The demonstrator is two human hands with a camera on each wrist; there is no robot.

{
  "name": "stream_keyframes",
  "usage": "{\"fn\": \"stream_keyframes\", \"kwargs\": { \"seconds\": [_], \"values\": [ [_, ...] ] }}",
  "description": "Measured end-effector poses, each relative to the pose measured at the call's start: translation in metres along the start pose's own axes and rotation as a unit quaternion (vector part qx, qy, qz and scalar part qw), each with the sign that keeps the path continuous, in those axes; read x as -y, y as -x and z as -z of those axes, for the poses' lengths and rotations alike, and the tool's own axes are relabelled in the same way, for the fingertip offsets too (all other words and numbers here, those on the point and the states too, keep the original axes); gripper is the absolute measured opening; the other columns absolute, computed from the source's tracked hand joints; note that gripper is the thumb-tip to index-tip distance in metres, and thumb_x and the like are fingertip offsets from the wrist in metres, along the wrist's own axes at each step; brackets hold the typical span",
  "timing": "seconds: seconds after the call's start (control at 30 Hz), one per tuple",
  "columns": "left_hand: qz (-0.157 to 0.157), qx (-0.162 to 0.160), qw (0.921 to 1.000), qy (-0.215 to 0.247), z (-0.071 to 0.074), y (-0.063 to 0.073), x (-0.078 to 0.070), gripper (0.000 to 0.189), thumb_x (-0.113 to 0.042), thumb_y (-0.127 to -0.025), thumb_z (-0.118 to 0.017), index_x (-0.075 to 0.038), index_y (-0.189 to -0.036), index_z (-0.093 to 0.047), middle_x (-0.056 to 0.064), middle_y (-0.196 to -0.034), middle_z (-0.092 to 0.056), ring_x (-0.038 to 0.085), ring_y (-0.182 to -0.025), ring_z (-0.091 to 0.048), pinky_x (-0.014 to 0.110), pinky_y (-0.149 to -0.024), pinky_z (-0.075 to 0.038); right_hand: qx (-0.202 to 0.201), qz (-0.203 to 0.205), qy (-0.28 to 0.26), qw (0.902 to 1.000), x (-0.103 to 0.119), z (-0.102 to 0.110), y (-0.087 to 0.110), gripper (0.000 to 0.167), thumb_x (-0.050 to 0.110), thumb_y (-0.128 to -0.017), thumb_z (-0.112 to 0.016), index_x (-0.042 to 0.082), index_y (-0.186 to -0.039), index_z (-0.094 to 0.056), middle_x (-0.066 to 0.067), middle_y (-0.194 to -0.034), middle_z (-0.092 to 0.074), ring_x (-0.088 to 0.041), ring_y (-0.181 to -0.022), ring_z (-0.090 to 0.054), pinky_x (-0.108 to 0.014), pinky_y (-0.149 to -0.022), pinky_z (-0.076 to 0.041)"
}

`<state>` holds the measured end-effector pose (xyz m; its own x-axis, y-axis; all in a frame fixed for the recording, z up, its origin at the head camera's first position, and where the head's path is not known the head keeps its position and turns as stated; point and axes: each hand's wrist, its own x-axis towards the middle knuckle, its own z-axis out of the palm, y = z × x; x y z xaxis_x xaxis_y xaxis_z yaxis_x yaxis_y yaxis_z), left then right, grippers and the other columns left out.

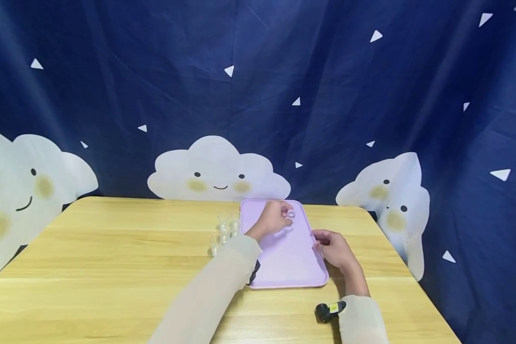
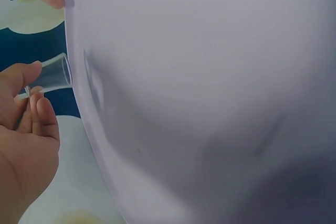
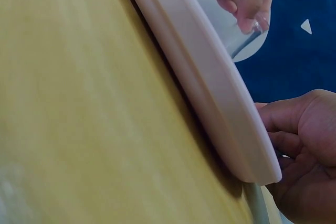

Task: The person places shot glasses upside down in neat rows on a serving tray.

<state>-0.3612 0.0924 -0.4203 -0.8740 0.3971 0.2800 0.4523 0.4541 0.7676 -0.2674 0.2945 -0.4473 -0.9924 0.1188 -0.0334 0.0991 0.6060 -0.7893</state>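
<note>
Over the far part of the pale purple tray, my left hand pinches a small clear glass between thumb and fingers. In the left wrist view, the wider end of that glass faces the tray surface, close to it. My right hand grips the tray's right rim, its fingertips at the edge; in the right wrist view the tray's wall hides part of the fingers. Several more small clear glasses stand on the table just left of the tray, partly behind my left sleeve.
The tray lies lengthwise on a light wooden table, its far end near the table's back edge. A dark blue curtain with white clouds and triangles hangs behind. A black wrist camera sits by my right sleeve.
</note>
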Motion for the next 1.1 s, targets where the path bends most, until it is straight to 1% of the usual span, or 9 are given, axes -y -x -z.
{"fn": "stream_keyframes", "kwargs": {
  "seconds": [0.13,0.27,0.4,0.63,0.8,0.97,1.1],
  "values": [
    [0.012,-0.010,0.9998,0.011,-0.006,0.000,-0.003,0.027,0.004,-0.077,-0.083,-0.002,-0.103,-0.077,0.001,-0.079,-0.065,0.006,-0.074,-0.052,0.017,-0.068,-0.045,0.000,0.000,0.002,1.0000,-0.001,0.001,0.000,0.040,-0.001,-0.095,-0.063,0.003,-0.135,-0.064,-0.012,-0.120,-0.069,-0.025,-0.103,-0.061,-0.040,-0.093,-0.055],
    [0.027,-0.012,0.9992,0.026,-0.011,0.001,-0.007,0.028,0.003,-0.077,-0.084,-0.003,-0.103,-0.078,0.004,-0.088,-0.073,0.006,-0.076,-0.058,0.018,-0.072,-0.049,0.002,0.001,0.004,1.0000,0.000,0.002,0.001,0.040,-0.001,-0.095,-0.063,0.003,-0.135,-0.064,-0.013,-0.121,-0.069,-0.026,-0.104,-0.061,-0.041,-0.093,-0.055],
    [0.033,-0.009,0.9986,0.041,-0.017,0.002,-0.008,0.028,0.003,-0.077,-0.085,-0.004,-0.104,-0.078,0.005,-0.093,-0.074,0.009,-0.076,-0.063,0.020,-0.073,-0.052,0.004,0.005,0.001,1.0000,0.000,0.001,0.002,0.039,-0.003,-0.095,-0.063,0.002,-0.134,-0.065,-0.014,-0.120,-0.069,-0.026,-0.103,-0.061,-0.040,-0.092,-0.055],
    [0.049,0.002,0.9972,0.056,-0.025,0.003,-0.010,0.030,0.003,-0.078,-0.083,-0.002,-0.106,-0.076,0.005,-0.095,-0.073,0.008,-0.071,-0.061,0.020,-0.072,-0.051,0.002,0.013,-0.001,0.9999,-0.002,0.000,0.002,0.039,-0.004,-0.095,-0.062,0.001,-0.133,-0.065,-0.015,-0.121,-0.069,-0.026,-0.102,-0.062,-0.039,-0.090,-0.056],
    [0.051,0.003,0.9975,0.048,-0.027,0.004,-0.011,0.031,0.002,-0.079,-0.084,-0.003,-0.108,-0.076,0.006,-0.098,-0.074,0.007,-0.072,-0.061,0.020,-0.074,-0.051,0.000,0.014,0.000,0.9999,-0.002,0.000,0.001,0.039,-0.003,-0.095,-0.062,0.002,-0.134,-0.065,-0.015,-0.122,-0.069,-0.027,-0.104,-0.062,-0.040,-0.092,-0.055],
    [0.046,0.004,0.9983,0.035,-0.027,0.004,-0.010,0.031,0.002,-0.079,-0.084,-0.003,-0.109,-0.076,0.006,-0.098,-0.074,0.009,-0.074,-0.064,0.020,-0.075,-0.052,0.000,0.013,0.004,0.9999,-0.001,0.000,0.001,0.039,-0.003,-0.095,-0.063,0.002,-0.134,-0.065,-0.015,-0.123,-0.069,-0.027,-0.104,-0.061,-0.041,-0.093,-0.055],
    [0.054,0.005,0.9980,0.031,-0.028,0.004,-0.011,0.032,0.002,-0.079,-0.083,-0.003,-0.109,-0.075,0.007,-0.099,-0.074,0.012,-0.078,-0.065,0.022,-0.078,-0.052,-0.002,0.014,0.005,0.9999,-0.001,0.000,0.001,0.038,-0.002,-0.095,-0.064,0.003,-0.133,-0.066,-0.015,-0.123,-0.069,-0.027,-0.104,-0.062,-0.043,-0.095,-0.055]
  ]
}}
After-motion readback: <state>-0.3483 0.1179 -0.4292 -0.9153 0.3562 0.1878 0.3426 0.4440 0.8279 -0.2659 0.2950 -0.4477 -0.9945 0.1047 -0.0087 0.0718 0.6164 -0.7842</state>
